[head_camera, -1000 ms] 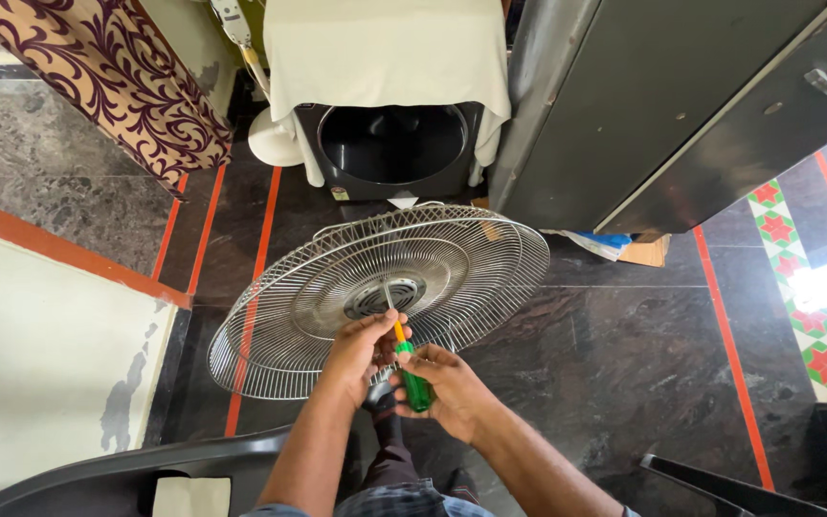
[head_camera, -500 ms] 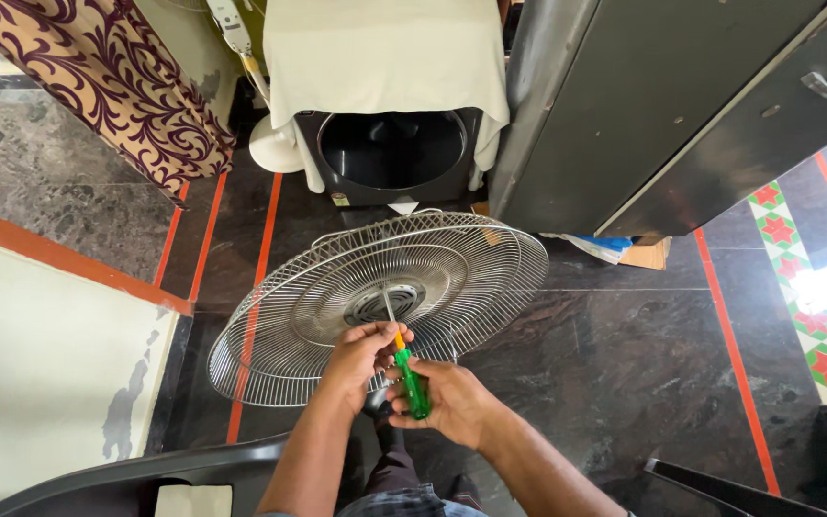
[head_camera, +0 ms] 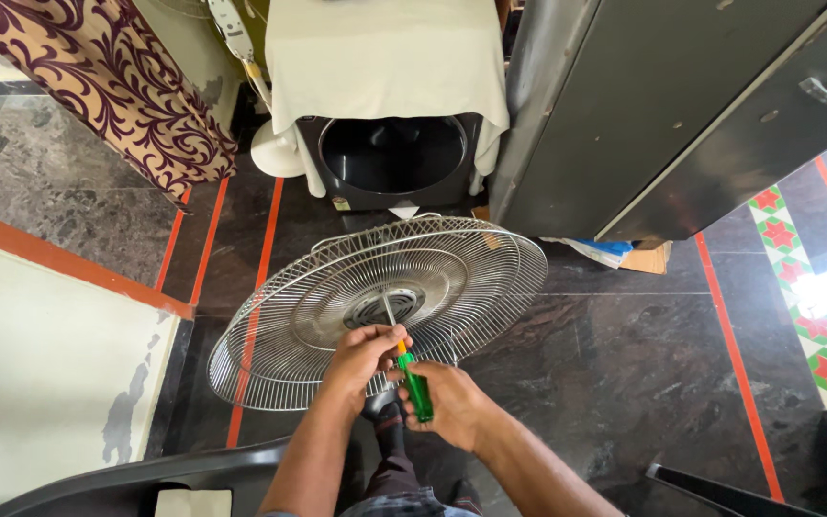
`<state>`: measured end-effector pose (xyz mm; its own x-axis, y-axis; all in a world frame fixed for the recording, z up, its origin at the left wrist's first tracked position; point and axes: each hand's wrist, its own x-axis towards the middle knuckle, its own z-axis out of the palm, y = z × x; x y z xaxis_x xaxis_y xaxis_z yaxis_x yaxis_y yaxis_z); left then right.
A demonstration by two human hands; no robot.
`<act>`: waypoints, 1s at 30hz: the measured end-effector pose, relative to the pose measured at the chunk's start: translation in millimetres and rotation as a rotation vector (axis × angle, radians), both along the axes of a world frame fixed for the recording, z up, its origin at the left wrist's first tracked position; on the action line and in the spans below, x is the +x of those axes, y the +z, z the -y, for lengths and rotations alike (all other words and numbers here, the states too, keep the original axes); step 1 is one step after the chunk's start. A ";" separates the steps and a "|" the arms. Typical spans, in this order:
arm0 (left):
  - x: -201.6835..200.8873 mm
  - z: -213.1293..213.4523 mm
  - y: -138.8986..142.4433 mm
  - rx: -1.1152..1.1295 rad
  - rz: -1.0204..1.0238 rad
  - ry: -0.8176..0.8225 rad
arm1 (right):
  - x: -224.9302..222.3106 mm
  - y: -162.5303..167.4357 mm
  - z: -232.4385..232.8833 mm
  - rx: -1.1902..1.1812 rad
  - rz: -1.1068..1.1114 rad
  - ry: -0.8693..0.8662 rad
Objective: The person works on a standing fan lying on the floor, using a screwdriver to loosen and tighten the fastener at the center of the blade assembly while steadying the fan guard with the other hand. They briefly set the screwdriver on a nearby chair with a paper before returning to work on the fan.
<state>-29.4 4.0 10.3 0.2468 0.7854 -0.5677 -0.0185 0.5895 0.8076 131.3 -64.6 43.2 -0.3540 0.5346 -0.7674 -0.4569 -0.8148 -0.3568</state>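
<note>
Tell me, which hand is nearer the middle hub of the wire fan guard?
Left. The left hand grips the screwdriver shaft just below the hub of the fan guard. The right hand holds the green handle farther back.

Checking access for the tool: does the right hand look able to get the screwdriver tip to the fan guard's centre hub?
Probably yes: the right hand holds the screwdriver, its shaft already reaching the hub.

Dark marble floor [head_camera: 624, 421] with orange stripes, grey metal cabinet [head_camera: 681, 105].

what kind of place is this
Probably a room in a home: a polished dark stone floor, a grey metal cupboard, a cloth-covered machine, and a wire fan guard being worked on.
</note>
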 end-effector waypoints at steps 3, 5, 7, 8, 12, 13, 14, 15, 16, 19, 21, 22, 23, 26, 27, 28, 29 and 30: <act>-3.6 0.0 -1.8 0.023 0.057 0.010 | 0.2 2.5 4.4 0.104 -0.028 0.001; -3.7 -0.7 -1.5 0.000 0.075 0.020 | 0.8 2.6 5.2 0.104 0.051 0.018; -2.2 0.2 -1.2 -0.024 0.091 0.022 | 1.3 0.1 6.3 0.133 0.113 0.020; -1.0 0.7 -1.0 -0.027 0.099 0.023 | 0.4 -2.3 6.1 0.171 0.137 0.016; 2.3 2.4 0.2 -0.033 0.052 0.029 | 0.5 -14.2 2.0 0.086 0.064 -0.029; 2.9 2.6 0.5 -0.034 0.062 0.016 | 0.2 -16.0 2.1 0.068 0.048 -0.037; 3.6 2.7 0.9 -0.034 0.072 0.004 | -0.3 -16.8 2.3 0.051 0.032 -0.043; 3.9 2.7 1.1 -0.034 0.082 -0.008 | -0.5 -16.5 2.6 0.033 0.016 -0.050; 4.2 2.6 1.2 -0.039 0.063 0.006 | -0.8 -14.8 3.0 0.051 0.015 -0.051; 4.4 2.7 0.2 -0.048 0.016 0.039 | -2.7 -4.4 5.5 0.091 0.039 -0.046; 4.6 2.9 -1.7 -0.046 -0.003 0.049 | -2.9 3.1 6.2 0.101 0.092 -0.030; 4.6 3.3 -2.9 -0.023 -0.014 0.038 | -3.2 5.4 6.7 0.100 0.138 -0.024; 4.5 3.3 -4.2 0.002 -0.024 0.027 | -3.4 6.3 6.7 0.101 0.183 -0.018; 5.9 1.4 -7.0 0.065 -0.003 0.013 | -2.9 0.7 5.3 0.135 0.188 -0.020; 6.0 0.6 -7.3 0.084 0.013 0.013 | -2.7 -3.3 4.1 0.152 0.167 -0.023; 5.5 0.6 -7.1 0.054 0.015 0.020 | -2.7 -7.7 3.7 0.128 0.108 -0.019; 4.7 0.7 -6.4 0.024 0.017 0.025 | -2.7 -11.8 3.5 0.104 0.049 -0.016; 4.1 0.4 -5.5 -0.003 0.021 0.029 | -2.2 -15.2 2.3 0.083 -0.008 -0.014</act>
<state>-25.3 3.6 4.8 0.2358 0.7905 -0.5652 -0.0531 0.5912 0.8048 129.2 -66.9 28.0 -0.3518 0.6008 -0.7178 -0.4709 -0.7764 -0.4190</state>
